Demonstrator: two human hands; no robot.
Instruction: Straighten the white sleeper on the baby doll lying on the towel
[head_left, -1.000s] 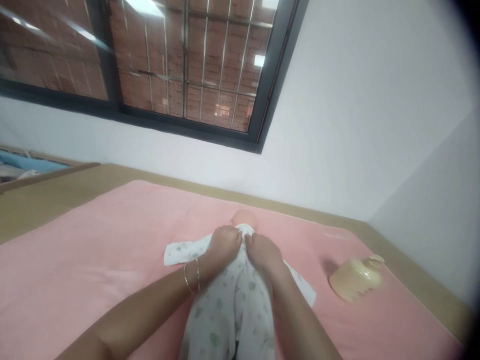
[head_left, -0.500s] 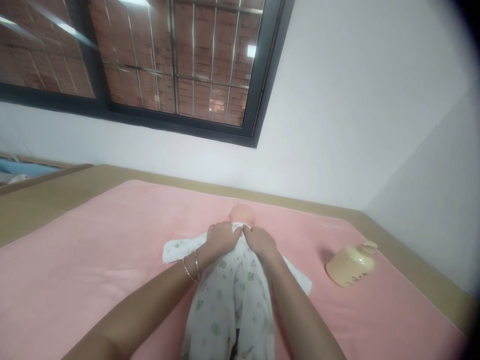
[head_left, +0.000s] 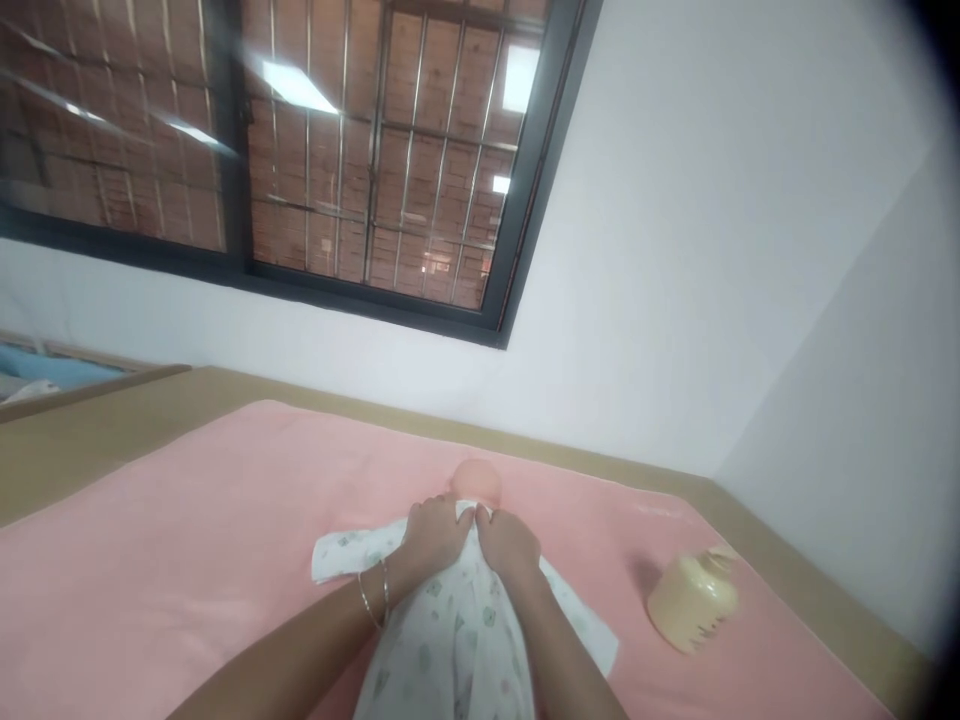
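A white baby garment (head_left: 442, 640) with small green and grey prints lies spread out, its sleeves reaching to both sides. Just beyond its neckline shows the smooth, rounded pink head (head_left: 478, 482) of what looks like a baby doll; the body is hidden under the cloth. My left hand (head_left: 437, 532), with bangles on the wrist, is closed on the garment at the neckline. Beside it, my right hand (head_left: 508, 542) pinches the same edge, the two thumbs almost touching. The lower part of the garment runs out of view between my forearms.
A pink mat (head_left: 210, 520) covers the wooden surface (head_left: 67, 455). To the right on it stands a cream bottle (head_left: 694, 600) with dark lettering, leaning in the view. Behind are a white wall (head_left: 637, 250) and a dark-framed window (head_left: 375, 307) with bars.
The view has tilted upward, so everything sits lower in the picture. Both hands keep their hold at the garment's neckline, and its lower part appears drawn closer together.
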